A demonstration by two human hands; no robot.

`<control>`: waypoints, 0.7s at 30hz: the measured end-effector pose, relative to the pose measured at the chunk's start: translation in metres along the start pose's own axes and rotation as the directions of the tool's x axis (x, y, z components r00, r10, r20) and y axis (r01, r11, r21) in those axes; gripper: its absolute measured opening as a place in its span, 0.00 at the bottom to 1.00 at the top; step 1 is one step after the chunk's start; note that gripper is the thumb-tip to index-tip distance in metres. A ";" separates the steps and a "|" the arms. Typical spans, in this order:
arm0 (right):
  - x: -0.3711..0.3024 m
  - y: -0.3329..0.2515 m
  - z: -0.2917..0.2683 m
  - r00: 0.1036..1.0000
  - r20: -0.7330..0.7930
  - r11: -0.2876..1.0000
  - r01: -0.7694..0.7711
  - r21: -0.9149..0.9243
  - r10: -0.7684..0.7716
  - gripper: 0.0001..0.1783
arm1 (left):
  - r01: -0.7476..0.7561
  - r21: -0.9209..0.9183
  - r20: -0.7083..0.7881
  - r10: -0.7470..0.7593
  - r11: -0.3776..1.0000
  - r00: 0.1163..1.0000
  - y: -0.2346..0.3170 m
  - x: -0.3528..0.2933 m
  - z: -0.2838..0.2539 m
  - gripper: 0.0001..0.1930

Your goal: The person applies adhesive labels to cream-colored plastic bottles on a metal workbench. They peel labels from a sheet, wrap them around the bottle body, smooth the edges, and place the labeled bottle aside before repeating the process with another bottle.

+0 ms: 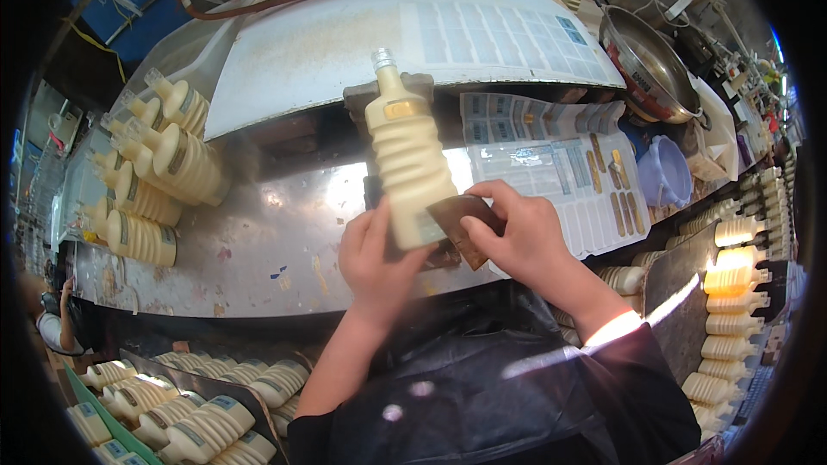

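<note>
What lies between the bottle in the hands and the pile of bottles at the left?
In the head view, only bare metal table lies between the held bottle and the pile of bottles; it shows small stains but no object.

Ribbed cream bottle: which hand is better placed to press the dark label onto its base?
Right, probably. The right hand already pinches the dark label against the ribbed cream bottle, while the left hand has its grip around the bottle's base, steadying it.
</note>
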State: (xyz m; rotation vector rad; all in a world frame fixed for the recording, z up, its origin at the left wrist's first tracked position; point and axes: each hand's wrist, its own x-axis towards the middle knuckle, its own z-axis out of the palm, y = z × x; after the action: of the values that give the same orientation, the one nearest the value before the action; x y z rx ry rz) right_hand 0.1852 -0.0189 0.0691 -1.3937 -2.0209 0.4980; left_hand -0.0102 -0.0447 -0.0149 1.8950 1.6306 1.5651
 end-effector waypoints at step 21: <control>-0.016 0.011 0.026 0.992 0.106 0.988 -0.087 0.128 0.074 0.14 | 0.195 -0.107 0.207 -0.170 0.975 0.964 -0.004 -0.002 0.003 0.45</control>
State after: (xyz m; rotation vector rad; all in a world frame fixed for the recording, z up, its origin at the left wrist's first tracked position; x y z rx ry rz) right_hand 0.1792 -0.0283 0.0392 -1.3982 -1.9773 0.7378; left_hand -0.0098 -0.0437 -0.0201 1.7195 1.5339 1.3291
